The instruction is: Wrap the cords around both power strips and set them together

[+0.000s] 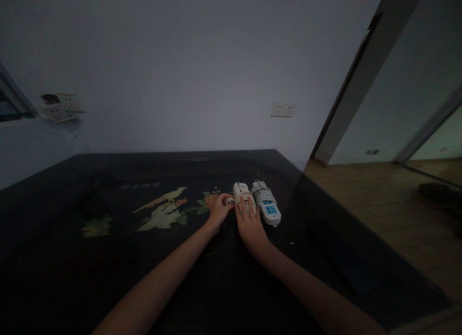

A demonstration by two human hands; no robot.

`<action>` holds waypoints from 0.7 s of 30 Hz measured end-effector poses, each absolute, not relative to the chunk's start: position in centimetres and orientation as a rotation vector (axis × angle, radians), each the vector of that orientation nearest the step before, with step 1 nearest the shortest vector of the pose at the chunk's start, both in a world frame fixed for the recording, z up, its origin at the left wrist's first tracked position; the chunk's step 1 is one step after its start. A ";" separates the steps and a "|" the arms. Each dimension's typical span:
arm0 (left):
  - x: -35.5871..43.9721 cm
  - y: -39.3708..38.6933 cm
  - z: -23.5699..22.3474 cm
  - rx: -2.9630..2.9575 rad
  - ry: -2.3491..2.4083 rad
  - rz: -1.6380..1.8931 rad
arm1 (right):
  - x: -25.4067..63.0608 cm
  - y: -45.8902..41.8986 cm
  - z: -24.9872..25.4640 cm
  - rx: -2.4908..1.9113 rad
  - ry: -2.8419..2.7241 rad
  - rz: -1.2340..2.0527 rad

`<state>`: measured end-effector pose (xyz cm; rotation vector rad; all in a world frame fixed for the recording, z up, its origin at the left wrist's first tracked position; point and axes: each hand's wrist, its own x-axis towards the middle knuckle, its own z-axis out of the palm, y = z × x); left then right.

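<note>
Two white power strips wrapped in their own cords lie side by side on a dark table. My right hand [250,226] rests over the near end of the left power strip [242,186], fingers spread across its top and thumb along its left side. Just left of that strip, my left hand [217,211] is closed in a pinch on a small white plug [229,200], partly hidden by the fingers. The right power strip [270,210] has blue panels and a cord wound round its middle; neither hand holds it.
The glossy black table [173,287] bears a printed bird and flowers. Behind it stands a pale wall with a double socket [282,109]. More sockets [59,112] are at the left. Wooden floor [382,200] and a doorway lie to the right.
</note>
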<state>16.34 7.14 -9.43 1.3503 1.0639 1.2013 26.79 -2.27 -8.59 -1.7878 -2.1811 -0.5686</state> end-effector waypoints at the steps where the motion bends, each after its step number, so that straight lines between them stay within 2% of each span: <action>1: 16.4 7.3 -9.4 1.344 1.066 1.195 | 26.6 -2.3 -8.7 -1.810 -2.166 -0.569; 6: 16.3 7.3 -9.3 1.316 1.095 1.200 | 26.7 -2.6 -8.0 -1.850 -2.175 -0.435; 12: 16.6 7.4 -9.4 1.228 1.117 1.174 | 29.3 -1.5 -5.2 -1.704 -2.306 -0.066; 21: 16.3 8.4 -9.2 1.331 1.204 1.147 | 28.5 -0.5 -6.1 -1.824 -2.218 -0.101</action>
